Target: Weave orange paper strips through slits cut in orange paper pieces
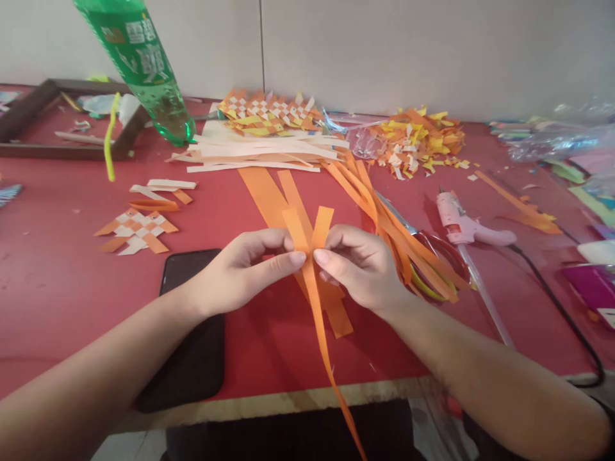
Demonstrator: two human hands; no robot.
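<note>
Both hands meet at the middle of the red table (57,282), pinching folded orange paper strips (308,232). My left hand (250,266) grips them from the left with thumb and fingers closed. My right hand (360,262) pinches the same strips from the right. The strips cross in a V above my fingers, and one long tail (331,371) hangs down past the table's front edge. More loose orange strips (269,192) lie flat on the table just beyond my hands.
A black phone (192,333) lies under my left forearm. Scissors (427,246) and a pink glue gun (464,224) with its black cord sit at right. White strips (259,153), woven pieces (269,110), paper scraps (423,144), a green bottle (144,64) and a wooden frame (29,105) lie behind.
</note>
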